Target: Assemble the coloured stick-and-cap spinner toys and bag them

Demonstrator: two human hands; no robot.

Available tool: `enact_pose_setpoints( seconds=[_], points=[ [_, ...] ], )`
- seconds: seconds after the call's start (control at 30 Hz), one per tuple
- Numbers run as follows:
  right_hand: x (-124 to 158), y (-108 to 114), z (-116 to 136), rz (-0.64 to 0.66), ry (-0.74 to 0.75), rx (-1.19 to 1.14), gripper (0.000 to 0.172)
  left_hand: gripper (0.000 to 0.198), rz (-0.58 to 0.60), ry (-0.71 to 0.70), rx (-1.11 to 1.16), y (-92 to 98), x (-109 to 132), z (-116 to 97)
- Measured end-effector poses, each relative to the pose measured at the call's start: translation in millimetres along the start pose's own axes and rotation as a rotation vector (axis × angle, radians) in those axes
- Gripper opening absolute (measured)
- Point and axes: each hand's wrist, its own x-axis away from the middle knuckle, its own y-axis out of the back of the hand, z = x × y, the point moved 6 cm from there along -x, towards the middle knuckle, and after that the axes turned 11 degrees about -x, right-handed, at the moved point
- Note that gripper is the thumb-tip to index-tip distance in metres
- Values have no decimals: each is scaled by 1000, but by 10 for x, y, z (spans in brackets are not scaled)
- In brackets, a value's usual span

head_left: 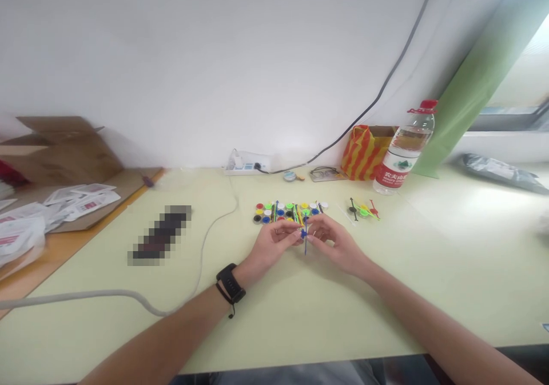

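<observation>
Both hands meet over the pale green table [300, 305]. My left hand [277, 241] and my right hand [332, 237] pinch a small blue round piece on a thin blue stick [305, 242] between their fingertips; the stick hangs down toward the table. Just behind the hands lies a cluster of small coloured round caps and sticks [287, 211]. A few assembled stick pieces [363, 209] lie to the right of it. A black band sits on my left wrist.
A water bottle with a red cap [403, 156], a striped orange bag [364, 153] and a power strip [246, 165] stand along the wall. A grey cable [128, 299] crosses the left of the table. A blurred dark object [160, 235], cardboard and paper packets lie at left.
</observation>
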Motion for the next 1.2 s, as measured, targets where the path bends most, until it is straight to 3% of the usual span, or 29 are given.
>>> enact_pose_setpoints(
  seconds=[0.27, 0.37, 0.47, 0.53, 0.63, 0.87, 1.2],
  points=[
    [29, 60, 65, -18, 155, 230, 50, 36, -44, 76, 5, 23, -2, 3],
    [21, 95, 68, -17, 158, 308, 29, 36, -49, 78, 1, 27, -7, 10],
    [-2, 172, 91, -93, 133, 363, 48, 36, -68, 86, 9, 38, -7, 17],
    [-11, 194, 98, -120, 113, 335, 39, 35, -68, 88, 11, 38, -6, 23],
    [-9, 137, 80, -59, 96, 236, 21, 33, -52, 79, 8, 33, -5, 28],
    [25, -17, 36, 116, 78, 168, 37, 32, -45, 46, -17, 34, 3, -9],
    [81, 29, 100, 13, 223, 325, 66, 32, -83, 92, -18, 94, -17, 79]
  ],
)
